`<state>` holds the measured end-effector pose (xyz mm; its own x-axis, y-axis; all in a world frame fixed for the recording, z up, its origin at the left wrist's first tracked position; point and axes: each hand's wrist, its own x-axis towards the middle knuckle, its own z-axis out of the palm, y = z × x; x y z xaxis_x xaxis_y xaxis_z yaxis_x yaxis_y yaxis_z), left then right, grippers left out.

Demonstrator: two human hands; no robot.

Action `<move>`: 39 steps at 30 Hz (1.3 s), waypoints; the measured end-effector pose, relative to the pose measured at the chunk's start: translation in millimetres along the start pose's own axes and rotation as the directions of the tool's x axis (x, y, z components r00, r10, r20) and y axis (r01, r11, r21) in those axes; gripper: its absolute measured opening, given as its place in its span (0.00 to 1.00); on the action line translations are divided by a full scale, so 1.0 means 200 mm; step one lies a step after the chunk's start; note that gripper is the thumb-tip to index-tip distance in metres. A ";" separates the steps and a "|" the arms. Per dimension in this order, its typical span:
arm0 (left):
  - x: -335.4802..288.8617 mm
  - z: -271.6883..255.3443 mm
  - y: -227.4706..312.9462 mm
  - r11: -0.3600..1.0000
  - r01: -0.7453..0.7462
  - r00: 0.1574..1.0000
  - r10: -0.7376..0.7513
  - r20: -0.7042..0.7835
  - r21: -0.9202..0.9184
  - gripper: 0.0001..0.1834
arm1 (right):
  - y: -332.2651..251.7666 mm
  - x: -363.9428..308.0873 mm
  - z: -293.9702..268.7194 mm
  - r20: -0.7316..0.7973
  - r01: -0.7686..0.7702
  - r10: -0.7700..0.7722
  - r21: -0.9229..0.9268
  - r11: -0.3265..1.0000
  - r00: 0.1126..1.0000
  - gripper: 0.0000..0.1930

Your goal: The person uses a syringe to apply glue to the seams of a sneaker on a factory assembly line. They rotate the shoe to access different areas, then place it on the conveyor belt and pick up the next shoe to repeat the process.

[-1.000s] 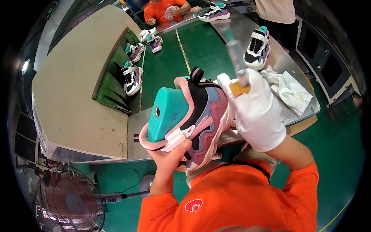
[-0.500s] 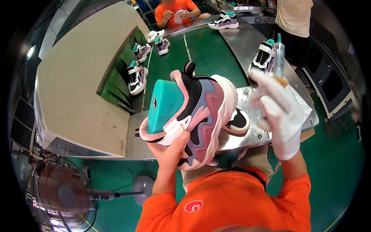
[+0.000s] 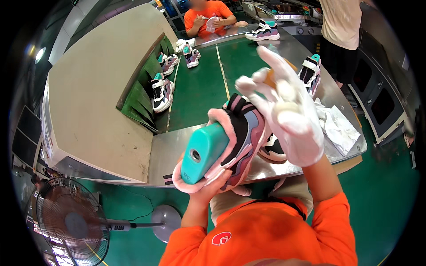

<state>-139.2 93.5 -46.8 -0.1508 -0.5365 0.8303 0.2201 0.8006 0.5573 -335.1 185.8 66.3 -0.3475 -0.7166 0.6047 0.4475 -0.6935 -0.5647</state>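
My bare left hand is closed around a pink, black and grey-purple sneaker, lifted above the table's near edge with its opening tilted toward me. A turquoise shoe last fills the shoe opening. My right hand, in a white glove, is raised beside the shoe's far end. Between its bent fingers shows the amber part of a syringe; the rest of the syringe is hidden by the hand. Another sneaker rests on the metal table, partly covered by the held shoe and the glove.
Several sneakers stand on the green conveyor belt and its metal rim, one sneaker beyond my glove. A white cloth lies at right. A beige machine housing and a fan are left. Co-workers are across and at far right.
The shoe has turned and tilted so the last faces me more, and dropped slightly. My right hand has moved left toward the shoe, and the syringe has turned largely out of sight.
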 end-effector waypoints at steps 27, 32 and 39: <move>0.00 -0.13 0.00 0.976 0.217 0.976 -0.217 -0.031 0.004 0.54 | -0.08 -0.39 -0.11 -0.407 -0.366 0.155 -0.514 0.776 0.900 0.17; -0.02 -0.08 0.04 0.861 0.412 0.878 -0.463 -0.124 -0.298 0.59 | -0.07 -0.39 -0.15 -0.350 -0.311 0.055 -0.734 0.604 0.935 0.13; -0.06 -0.10 0.02 0.880 0.428 0.895 -0.444 -0.038 -0.208 0.58 | -0.01 -0.30 -0.22 -0.074 -0.049 -0.323 -0.995 0.086 0.944 0.08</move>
<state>-117.8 98.3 -55.2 -0.1959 -0.8461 0.4956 0.3298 0.4192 0.8459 -352.1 227.5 5.9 -0.5336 -0.4579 0.7110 -0.7645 -0.0982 -0.6371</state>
